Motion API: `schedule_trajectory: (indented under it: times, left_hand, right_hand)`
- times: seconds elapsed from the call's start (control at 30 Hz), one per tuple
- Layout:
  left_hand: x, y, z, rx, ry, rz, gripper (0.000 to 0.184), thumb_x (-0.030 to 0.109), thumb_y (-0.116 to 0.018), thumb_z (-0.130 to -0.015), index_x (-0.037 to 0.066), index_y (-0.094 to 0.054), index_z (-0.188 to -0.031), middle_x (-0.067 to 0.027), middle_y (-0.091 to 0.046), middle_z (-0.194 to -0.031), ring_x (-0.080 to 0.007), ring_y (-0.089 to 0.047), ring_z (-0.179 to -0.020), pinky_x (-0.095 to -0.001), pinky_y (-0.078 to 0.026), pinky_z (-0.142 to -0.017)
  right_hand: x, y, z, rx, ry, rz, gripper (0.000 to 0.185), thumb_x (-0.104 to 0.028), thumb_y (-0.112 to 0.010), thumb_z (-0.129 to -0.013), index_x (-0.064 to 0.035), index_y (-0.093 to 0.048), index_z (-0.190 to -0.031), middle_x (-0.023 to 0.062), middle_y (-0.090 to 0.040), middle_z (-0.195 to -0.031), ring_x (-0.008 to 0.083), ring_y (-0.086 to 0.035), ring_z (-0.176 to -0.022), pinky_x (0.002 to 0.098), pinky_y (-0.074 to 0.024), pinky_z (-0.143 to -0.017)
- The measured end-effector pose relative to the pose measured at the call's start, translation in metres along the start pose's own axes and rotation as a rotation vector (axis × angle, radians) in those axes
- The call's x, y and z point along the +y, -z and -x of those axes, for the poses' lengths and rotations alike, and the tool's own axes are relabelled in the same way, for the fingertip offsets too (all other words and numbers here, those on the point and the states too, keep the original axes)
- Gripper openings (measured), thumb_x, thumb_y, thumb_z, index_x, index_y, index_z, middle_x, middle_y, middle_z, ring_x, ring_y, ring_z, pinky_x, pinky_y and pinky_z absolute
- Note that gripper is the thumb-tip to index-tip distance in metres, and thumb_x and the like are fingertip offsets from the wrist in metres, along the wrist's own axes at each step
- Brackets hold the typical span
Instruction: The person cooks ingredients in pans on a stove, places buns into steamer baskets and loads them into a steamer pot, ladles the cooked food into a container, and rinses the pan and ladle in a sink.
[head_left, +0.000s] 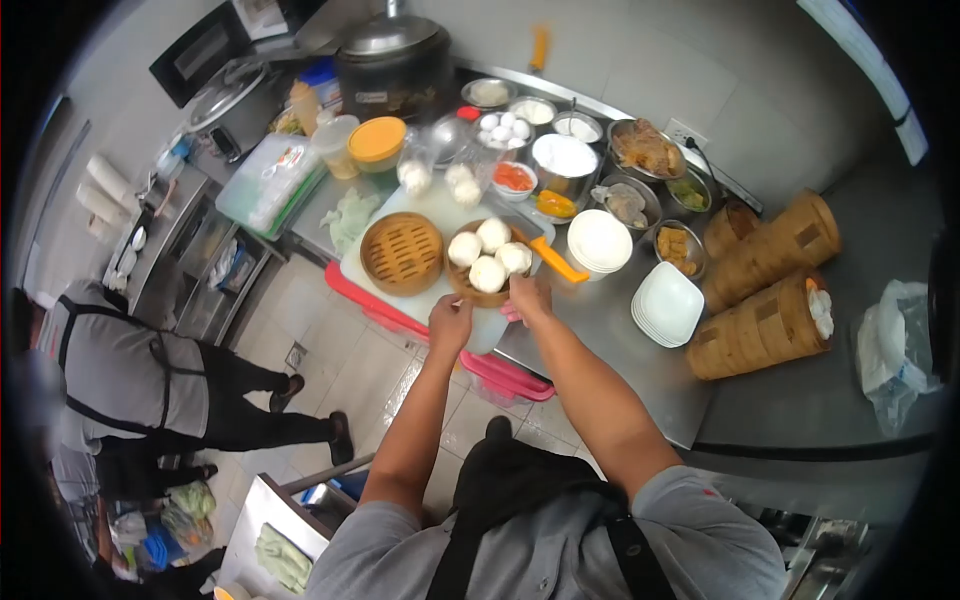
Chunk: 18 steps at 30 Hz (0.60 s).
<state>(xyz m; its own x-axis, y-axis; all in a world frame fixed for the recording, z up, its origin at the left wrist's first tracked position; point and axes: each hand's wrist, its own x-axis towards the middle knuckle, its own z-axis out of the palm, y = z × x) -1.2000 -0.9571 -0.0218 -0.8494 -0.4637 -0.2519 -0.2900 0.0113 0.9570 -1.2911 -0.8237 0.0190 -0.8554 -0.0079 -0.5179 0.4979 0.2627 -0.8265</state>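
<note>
A round bamboo steamer basket [478, 300] holds several white buns [488, 273] and sits at the right of a white cutting board [398, 302]. At the basket's front left edge, my left hand [450, 322] is closed, its fingertips pinched against the rim. My right hand [528, 297] grips the front right side, with its fingers curled and partly hidden under the palm. Beside this basket, on the left, lies a slatted bamboo steamer piece [402, 254] with nothing on it. An orange-handled tool [558, 260] rests just beyond my right hand.
White bowls [599, 240], square dishes [667, 304] and stacked bamboo steamers [760, 325] stand to the right. Behind are a bowl of eggs [504, 130], bagged buns [414, 175] and a large pot [395, 70]. A red-pink lid edge [375, 305] sticks out in front. A co-worker [140, 370] stands left.
</note>
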Motion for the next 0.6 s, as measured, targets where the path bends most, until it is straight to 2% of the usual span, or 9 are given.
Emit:
schedule_trajectory:
  times: [0.07, 0.1, 0.17, 0.2, 0.27, 0.33, 0.4, 0.5, 0.6]
  left_hand:
    - [0.009, 0.007, 0.011, 0.158, -0.301, -0.290, 0.038, 0.019, -0.061, -0.084, -0.005, -0.057, -0.113, -0.0141, -0.066, -0.084, -0.0244, -0.064, -0.072, -0.0322, -0.052, -0.064]
    - [0.019, 0.007, 0.012, 0.148, -0.309, -0.288, 0.038, 0.019, -0.061, -0.084, -0.005, -0.057, -0.113, -0.0141, -0.066, -0.084, -0.0244, -0.064, -0.072, -0.0322, -0.052, -0.064]
    - [0.029, 0.014, 0.024, 0.131, -0.387, -0.267, 0.044, 0.015, -0.066, -0.077, -0.001, -0.056, -0.116, -0.0172, -0.061, -0.106, -0.0299, -0.059, -0.097, -0.0366, -0.048, -0.084]
    - [0.035, 0.016, 0.028, 0.134, -0.379, -0.272, 0.044, 0.015, -0.066, -0.077, -0.001, -0.056, -0.116, -0.0172, -0.061, -0.106, -0.0299, -0.059, -0.097, -0.0366, -0.048, -0.084]
    - [0.049, 0.017, 0.033, -0.071, -0.671, -0.459, 0.050, 0.012, -0.067, -0.070, 0.000, -0.055, -0.118, -0.0200, -0.053, -0.120, -0.0332, -0.050, -0.113, -0.0392, -0.041, -0.097]
    - [0.065, 0.010, 0.042, -0.256, -0.758, -0.478, 0.058, 0.010, -0.067, -0.066, 0.001, -0.054, -0.121, -0.0200, -0.051, -0.123, -0.0361, -0.044, -0.118, -0.0415, -0.035, -0.103]
    - [0.050, -0.005, 0.044, -0.364, -0.794, -0.470, 0.064, 0.015, -0.068, -0.064, 0.003, -0.053, -0.125, -0.0203, -0.047, -0.129, -0.0369, -0.041, -0.122, -0.0419, -0.033, -0.105]
    - [0.048, -0.032, 0.063, -0.545, -0.775, -0.531, 0.071, 0.021, -0.070, -0.062, 0.002, -0.050, -0.128, -0.0205, -0.042, -0.134, -0.0363, -0.037, -0.127, -0.0431, -0.032, -0.106]
    - [0.030, -0.064, 0.071, -0.655, -0.756, -0.563, 0.077, 0.025, -0.072, -0.063, 0.001, -0.046, -0.131, -0.0221, -0.040, -0.135, -0.0366, -0.034, -0.129, -0.0428, -0.030, -0.107]
  right_hand:
    - [-0.002, 0.017, 0.012, -0.019, 0.047, 0.230, 0.042, -0.027, -0.044, -0.088, 0.0104, -0.060, -0.096, 0.0197, -0.066, -0.069, 0.0251, -0.066, -0.054, 0.0327, -0.0522, -0.044]
    - [0.000, 0.024, 0.016, -0.025, 0.021, 0.247, 0.041, -0.027, -0.043, -0.088, 0.0097, -0.061, -0.093, 0.0180, -0.065, -0.065, 0.0240, -0.066, -0.053, 0.0320, -0.0526, -0.045]
    - [0.007, 0.046, 0.034, -0.043, 0.015, 0.252, 0.040, -0.026, -0.044, -0.088, 0.0109, -0.059, -0.094, 0.0198, -0.064, -0.068, 0.0248, -0.066, -0.053, 0.0319, -0.0524, -0.043]
    - [0.013, 0.057, 0.041, -0.067, 0.015, 0.260, 0.039, -0.025, -0.045, -0.088, 0.0121, -0.057, -0.094, 0.0215, -0.064, -0.071, 0.0255, -0.066, -0.053, 0.0317, -0.0521, -0.042]
    - [0.039, 0.078, 0.050, -0.063, 0.023, 0.235, 0.038, -0.024, -0.045, -0.088, 0.0118, -0.058, -0.092, 0.0203, -0.064, -0.070, 0.0246, -0.065, -0.052, 0.0311, -0.0514, -0.041]
    - [0.065, 0.107, 0.056, -0.107, 0.038, 0.258, 0.038, -0.024, -0.046, -0.088, 0.0114, -0.059, -0.092, 0.0190, -0.064, -0.069, 0.0229, -0.064, -0.050, 0.0294, -0.0498, -0.038]
    - [0.096, 0.141, 0.061, -0.114, 0.051, 0.320, 0.038, -0.024, -0.046, -0.088, 0.0112, -0.059, -0.092, 0.0179, -0.063, -0.068, 0.0215, -0.063, -0.048, 0.0284, -0.0479, -0.036]
    - [0.113, 0.177, 0.099, -0.059, 0.070, 0.170, 0.036, -0.023, -0.046, -0.088, 0.0098, -0.059, -0.094, 0.0173, -0.063, -0.067, 0.0203, -0.061, -0.044, 0.0272, -0.0463, -0.035]
    - [0.133, 0.210, 0.104, -0.001, -0.014, 0.191, 0.034, -0.022, -0.046, -0.088, 0.0079, -0.059, -0.096, 0.0161, -0.062, -0.065, 0.0205, -0.059, -0.042, 0.0264, -0.0450, -0.034]
